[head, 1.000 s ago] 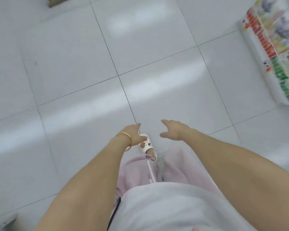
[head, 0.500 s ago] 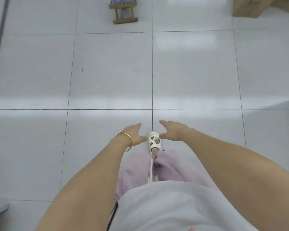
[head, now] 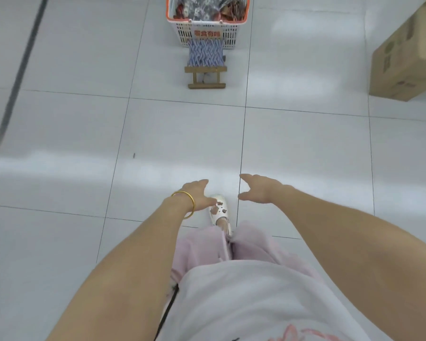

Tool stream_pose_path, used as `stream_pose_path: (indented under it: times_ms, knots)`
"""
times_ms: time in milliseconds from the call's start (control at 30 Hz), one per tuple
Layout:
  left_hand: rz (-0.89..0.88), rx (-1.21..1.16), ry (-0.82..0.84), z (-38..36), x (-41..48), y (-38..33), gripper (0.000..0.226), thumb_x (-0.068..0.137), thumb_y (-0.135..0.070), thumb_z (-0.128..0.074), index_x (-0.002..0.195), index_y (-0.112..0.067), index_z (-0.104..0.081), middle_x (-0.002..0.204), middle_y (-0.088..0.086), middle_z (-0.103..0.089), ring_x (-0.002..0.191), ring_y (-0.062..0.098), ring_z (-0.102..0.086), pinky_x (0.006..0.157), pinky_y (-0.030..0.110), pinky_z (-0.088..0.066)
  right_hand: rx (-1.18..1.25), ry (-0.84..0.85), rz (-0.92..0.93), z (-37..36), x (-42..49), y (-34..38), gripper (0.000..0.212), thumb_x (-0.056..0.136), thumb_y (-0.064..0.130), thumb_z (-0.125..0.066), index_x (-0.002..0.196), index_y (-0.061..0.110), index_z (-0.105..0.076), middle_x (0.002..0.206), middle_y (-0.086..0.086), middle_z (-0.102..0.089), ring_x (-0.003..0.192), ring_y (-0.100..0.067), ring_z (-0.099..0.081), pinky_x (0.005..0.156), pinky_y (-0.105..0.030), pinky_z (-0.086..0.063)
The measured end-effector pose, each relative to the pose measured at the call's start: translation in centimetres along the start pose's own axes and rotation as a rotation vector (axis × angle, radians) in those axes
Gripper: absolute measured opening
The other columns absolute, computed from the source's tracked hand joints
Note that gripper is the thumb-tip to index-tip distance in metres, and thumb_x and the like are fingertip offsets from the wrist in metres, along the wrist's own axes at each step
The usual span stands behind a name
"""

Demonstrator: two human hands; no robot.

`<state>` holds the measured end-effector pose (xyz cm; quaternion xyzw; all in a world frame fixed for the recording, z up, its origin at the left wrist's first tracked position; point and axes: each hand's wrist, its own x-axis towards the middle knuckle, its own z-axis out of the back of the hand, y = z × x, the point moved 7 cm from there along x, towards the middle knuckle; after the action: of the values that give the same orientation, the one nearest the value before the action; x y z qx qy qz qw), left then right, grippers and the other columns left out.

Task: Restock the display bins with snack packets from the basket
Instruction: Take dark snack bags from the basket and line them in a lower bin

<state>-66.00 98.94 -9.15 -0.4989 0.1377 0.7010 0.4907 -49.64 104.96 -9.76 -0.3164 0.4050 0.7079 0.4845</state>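
Checking grips. Hands?
> Left hand [head: 197, 195] and right hand [head: 258, 190] are both held out front over the floor [head: 59, 143]. Fingers loose and spread, thumbs apart from the fingers. Both released, nothing in either. Gold bangle [head: 186, 205] on the left wrist.

Task items?
> Basket [head: 182, 33] sits on the floor at top centre, well ahead of the hands. White lattice wall, orange rim, red label on the near wall. Snack packets [head: 207, 8] are piled inside up to the rim. Prints too blurred to read.

Anything near it?
> Small wooden stool [head: 206, 67] with a blue-white woven seat, just in front of the basket on the near side. Touching or not, can't tell. Cardboard box [head: 403, 60] at the right edge, well apart from the basket.

Below the hands?
> One white shoe [head: 219, 209] on the white tiles, between the two hands.
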Motion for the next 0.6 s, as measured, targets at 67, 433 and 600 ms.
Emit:
stream_pose_path:
  times_ms: [67, 433, 600]
  knots:
    - [-0.006, 0.019, -0.012, 5.2, 2.9, -1.2, 0.073, 0.088, -0.040, -0.056, 0.148, -0.020, -0.020, 0.152, 0.003, -0.028, 0.140, 0.024, -0.023, 0.111, 0.040, -0.028, 0.020, -0.029, 0.003, 5.2, 2.4, 0.9, 0.070, 0.093, 0.042, -0.050, 0.150, 0.024, -0.013, 0.149, -0.006, -0.032, 0.134, -0.027, -0.036, 0.104, -0.040, -0.036]
    - [-0.005, 0.042, -0.020, 30.3, 20.0, -7.1, 0.074, 0.088, -0.042, -0.056, 0.149, -0.020, -0.019, 0.153, 0.003, -0.026, 0.141, 0.024, -0.022, 0.113, 0.041, -0.025, 0.077, -0.021, -0.020, 29.9, 18.1, 3.2, 0.065, 0.093, 0.039, -0.050, 0.148, 0.020, -0.020, 0.143, -0.007, -0.041, 0.128, -0.029, -0.042, 0.101, -0.041, -0.039]
    - [-0.013, -0.001, -0.058, 41.2, 25.5, -9.6, 0.073, 0.088, -0.040, -0.057, 0.148, -0.019, -0.020, 0.152, 0.004, -0.028, 0.140, 0.025, -0.023, 0.113, 0.039, -0.025, 0.055, -0.020, -0.001, 40.8, 24.0, 5.5, 0.070, 0.093, 0.042, -0.050, 0.150, 0.023, -0.014, 0.151, -0.007, -0.030, 0.136, -0.027, -0.034, 0.107, -0.040, -0.034]
